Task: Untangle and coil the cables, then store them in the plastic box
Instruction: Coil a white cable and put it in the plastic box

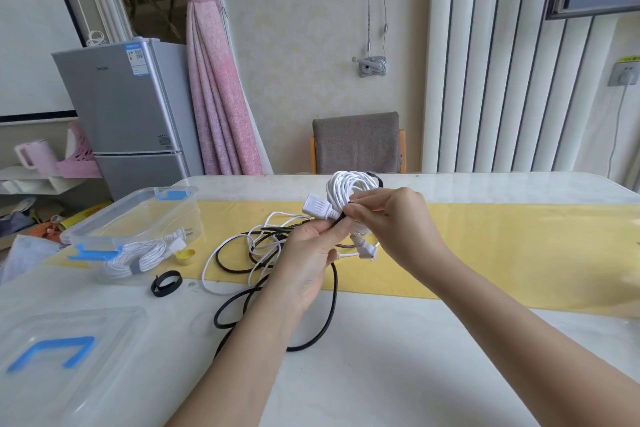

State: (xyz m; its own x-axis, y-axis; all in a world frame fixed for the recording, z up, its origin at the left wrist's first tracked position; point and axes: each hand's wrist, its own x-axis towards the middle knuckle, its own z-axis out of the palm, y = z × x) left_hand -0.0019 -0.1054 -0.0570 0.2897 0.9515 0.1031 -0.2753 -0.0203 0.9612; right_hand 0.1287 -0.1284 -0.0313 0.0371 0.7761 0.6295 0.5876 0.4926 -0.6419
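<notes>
The fingers (330, 229) of the left hand (311, 253) pinch the neck of a white cable coil (348, 185) beside its blocky connector (317, 206). The right hand (391, 218) pinches a black strap (376, 178) that runs round the same coil, which is held above the table (415, 340). Its plug (364, 250) dangles beneath. Below lie a loose black cable (329, 305) and a white cable (214, 284), tangled across the yellow runner (502, 253). The plastic box (138, 215) stands well left, by the table's edge, with its lid (69, 340) nearer. Bare table spreads to the right.
</notes>
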